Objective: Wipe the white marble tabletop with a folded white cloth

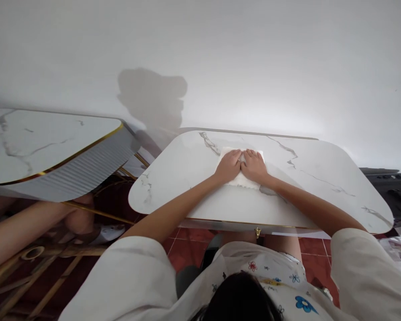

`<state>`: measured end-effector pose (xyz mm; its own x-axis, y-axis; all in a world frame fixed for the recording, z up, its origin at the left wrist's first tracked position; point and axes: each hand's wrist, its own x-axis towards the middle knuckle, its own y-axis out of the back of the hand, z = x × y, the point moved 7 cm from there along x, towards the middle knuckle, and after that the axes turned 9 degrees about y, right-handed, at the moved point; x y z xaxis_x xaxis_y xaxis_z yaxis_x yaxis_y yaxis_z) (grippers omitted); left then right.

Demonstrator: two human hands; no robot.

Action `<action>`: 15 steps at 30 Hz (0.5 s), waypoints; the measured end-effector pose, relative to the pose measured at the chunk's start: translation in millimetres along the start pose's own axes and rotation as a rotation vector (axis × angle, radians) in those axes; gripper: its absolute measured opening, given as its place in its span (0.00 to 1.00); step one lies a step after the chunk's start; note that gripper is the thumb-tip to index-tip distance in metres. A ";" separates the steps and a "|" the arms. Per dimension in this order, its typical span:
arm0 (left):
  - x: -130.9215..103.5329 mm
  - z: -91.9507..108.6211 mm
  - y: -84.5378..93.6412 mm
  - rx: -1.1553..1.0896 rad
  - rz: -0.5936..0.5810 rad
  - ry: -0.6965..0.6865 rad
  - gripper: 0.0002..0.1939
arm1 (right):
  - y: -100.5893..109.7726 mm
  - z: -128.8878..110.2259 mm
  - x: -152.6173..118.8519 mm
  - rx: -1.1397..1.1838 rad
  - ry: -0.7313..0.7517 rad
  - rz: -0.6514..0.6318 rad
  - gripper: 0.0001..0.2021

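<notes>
A white sheet that looks like a paper towel [242, 181] lies flat on a white marble-patterned tabletop [173, 178]. My left hand [229, 166] rests palm down on its left part, fingers laid out flat. On the right part is my right hand [254, 166], also palm down with its fingers flat and slightly apart. The two thumbs meet near the middle of the sheet. Neither hand is wrapped around anything. Whatever is under the palms, apart from the sheet, is hidden.
A second marble-patterned table [53, 138] with a gold edge stands at the left, another person's leg [30, 227] beneath it. Below that is a bamboo frame [50, 276]. A black case [396, 191] sits at the right. The white wall [254, 67] rises behind the tabletop.
</notes>
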<state>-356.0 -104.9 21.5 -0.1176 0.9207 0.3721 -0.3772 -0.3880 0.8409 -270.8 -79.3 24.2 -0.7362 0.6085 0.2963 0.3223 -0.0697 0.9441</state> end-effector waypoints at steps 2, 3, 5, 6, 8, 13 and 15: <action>23.8 -15.6 -2.1 -0.018 0.005 0.011 0.23 | -4.2 8.5 25.9 -0.003 0.023 0.012 0.23; 36.1 -23.2 -3.6 -0.023 0.007 0.012 0.23 | -6.7 13.0 38.9 -0.004 0.035 0.016 0.22; 61.5 -38.7 -7.7 -0.025 0.011 0.017 0.23 | -12.6 23.4 64.2 -0.009 0.040 0.023 0.22; 74.5 -46.4 -10.5 -0.025 0.009 0.021 0.23 | -15.7 29.5 76.3 -0.014 0.031 0.026 0.22; 100.0 -61.1 -16.8 -0.035 0.003 0.033 0.24 | -22.0 42.1 98.8 -0.023 -0.003 0.033 0.23; 150.4 -90.2 -27.9 -0.106 0.016 0.082 0.25 | -32.5 62.3 142.3 -0.006 -0.044 0.065 0.21; 163.0 -98.1 -30.4 -0.134 0.024 0.086 0.25 | -34.8 66.5 153.2 -0.017 -0.077 0.074 0.19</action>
<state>-453.8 61.0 18.0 -0.2041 0.9138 0.3511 -0.4919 -0.4058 0.7703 -355.2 68.9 27.1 -0.6628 0.6597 0.3544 0.3640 -0.1297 0.9223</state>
